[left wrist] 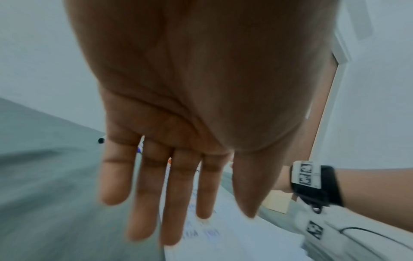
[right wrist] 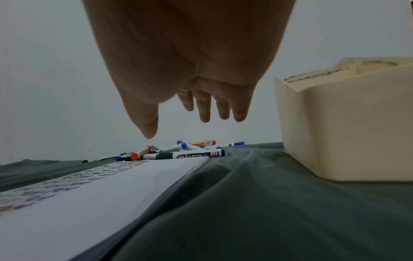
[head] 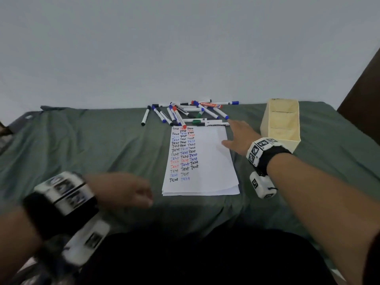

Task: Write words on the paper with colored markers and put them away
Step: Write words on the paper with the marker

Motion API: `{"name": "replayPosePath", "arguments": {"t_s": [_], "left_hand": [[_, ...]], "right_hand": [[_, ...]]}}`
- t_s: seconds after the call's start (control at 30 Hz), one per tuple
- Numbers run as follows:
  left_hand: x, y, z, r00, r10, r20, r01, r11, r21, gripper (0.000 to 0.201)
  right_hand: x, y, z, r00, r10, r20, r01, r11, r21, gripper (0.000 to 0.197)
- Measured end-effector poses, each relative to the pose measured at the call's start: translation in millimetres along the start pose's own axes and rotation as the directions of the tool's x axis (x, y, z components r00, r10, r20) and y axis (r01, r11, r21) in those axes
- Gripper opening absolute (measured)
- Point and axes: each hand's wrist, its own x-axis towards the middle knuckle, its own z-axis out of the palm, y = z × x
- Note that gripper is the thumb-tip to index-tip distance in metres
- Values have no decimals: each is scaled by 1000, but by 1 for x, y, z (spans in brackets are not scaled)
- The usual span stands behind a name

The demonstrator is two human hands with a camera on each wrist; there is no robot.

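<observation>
A stack of white paper (head: pixel 207 167) lies on the green cloth, its left part filled with rows of the word "Test" in black, blue and red. Beyond its far edge lies a heap of markers (head: pixel 191 113) with blue, red, green and black caps, seen low in the right wrist view as markers (right wrist: pixel 185 151). My right hand (head: pixel 238 136) hovers with straight fingers over the paper's top right corner, reaching toward the nearest markers and holding nothing. My left hand (head: pixel 127 190), blurred, is at the paper's lower left; the left wrist view shows its fingers (left wrist: pixel 178 194) straight and empty.
A cream open-topped box (head: pixel 280 124) with dividers stands right of the paper, close to my right wrist, also seen as the box (right wrist: pixel 348 123). A single black-capped marker (head: pixel 145 116) lies apart on the left. A pale wall rises behind the cloth. A dark lap fills the near edge.
</observation>
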Motion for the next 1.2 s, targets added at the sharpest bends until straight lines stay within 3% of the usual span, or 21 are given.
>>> {"name": "replayPosePath", "arguments": {"t_s": [0.1,0.2,0.33,0.43,0.57,0.73,0.87,1.03,1.2], "left_hand": [[52,1,-31,985,-12,-172,8,1000,-24,35],[99,0,-48,966,-103,-237,86,993,-83,65],[144,-8,-41,969,-178,-170,165,982,-88,108],[163,-16,-29,966,-240,-97,230,968,-99,123],[177,-29,-16,963,-270,-13,267,958,-104,128],[189,-33,-2,952,-306,9,306,947,-95,135],[192,-37,-3,954,-297,42,300,950,-89,129],[191,-38,-6,954,-292,69,297,953,-64,126],[193,-39,-4,955,-292,58,295,953,-62,127]], "right_hand": [[10,-6,-5,999,21,35,-19,999,-49,74],[23,-11,-11,997,18,71,-11,995,-103,63],[43,-14,-15,992,21,128,-2,988,-152,58],[60,-12,-13,988,23,155,2,987,-158,55],[82,-5,-4,985,13,172,17,985,-169,51],[105,2,9,986,16,167,23,974,-227,43],[115,6,16,990,34,137,5,961,-276,39],[117,11,21,998,23,57,-9,971,-239,16],[113,10,17,996,27,82,-7,973,-229,32]]}}
